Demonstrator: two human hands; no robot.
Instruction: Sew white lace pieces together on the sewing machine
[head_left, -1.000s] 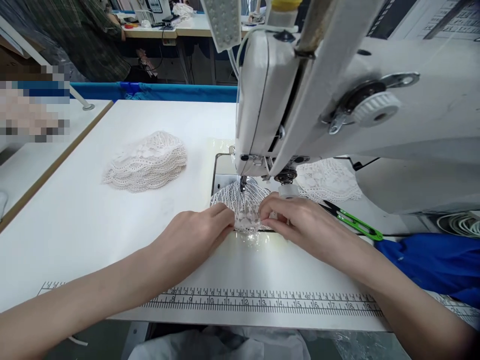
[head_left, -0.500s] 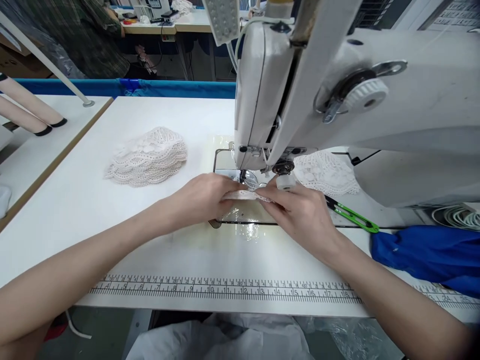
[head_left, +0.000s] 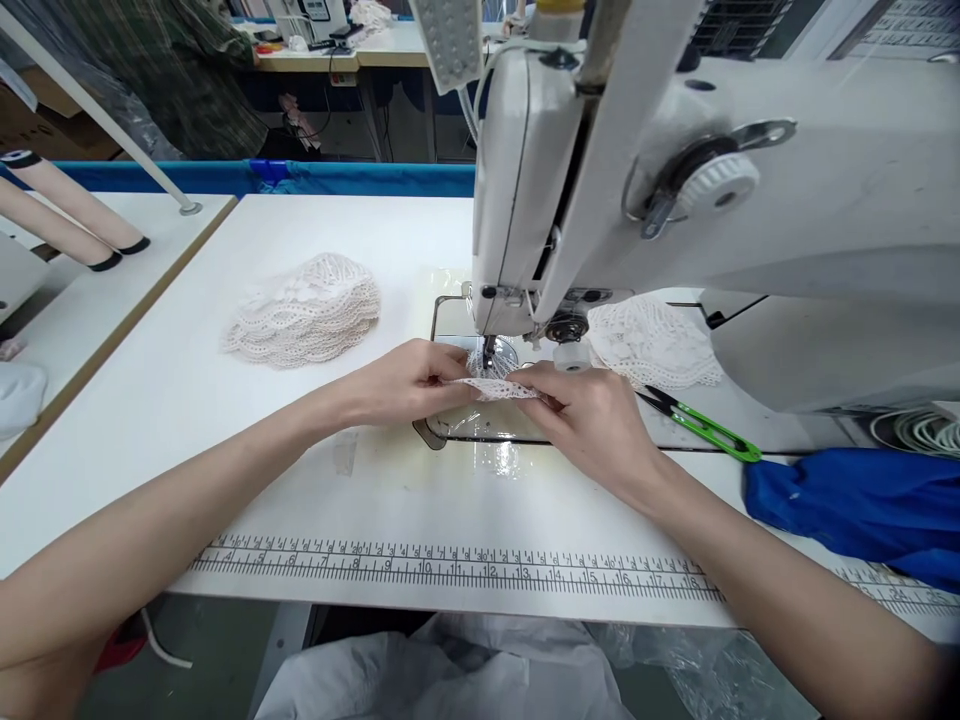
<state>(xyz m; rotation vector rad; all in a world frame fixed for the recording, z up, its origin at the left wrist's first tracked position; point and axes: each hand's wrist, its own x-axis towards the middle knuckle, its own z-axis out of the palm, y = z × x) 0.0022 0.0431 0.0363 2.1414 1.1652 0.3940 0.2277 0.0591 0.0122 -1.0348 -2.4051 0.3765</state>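
Observation:
A small strip of white lace (head_left: 499, 389) lies under the needle area of the sewing machine (head_left: 510, 200). My left hand (head_left: 412, 383) pinches its left end, fingers closed. The right end is between the thumb and fingers of my right hand (head_left: 589, 410), also closed. Both hands rest just in front of the presser foot (head_left: 489, 352), and the lace reaches back towards it. Left of the machine sits a pile of lace pieces (head_left: 307, 310). Another lace pile (head_left: 651, 343) lies behind my right hand, partly hidden by the machine.
Green thread snips (head_left: 709, 430) lie right of my right hand, near a blue cloth (head_left: 855, 510). A printed ruler (head_left: 457, 568) runs along the table's front edge. Fabric-coloured rolls (head_left: 75, 215) stand at far left. Across the way, a person in a checked sleeve (head_left: 202, 70) is near another table.
My left hand has shifted slightly left and its fingers are more spread along the lace. More of the lace shows between my hands and at the presser foot. The view has moved a little.

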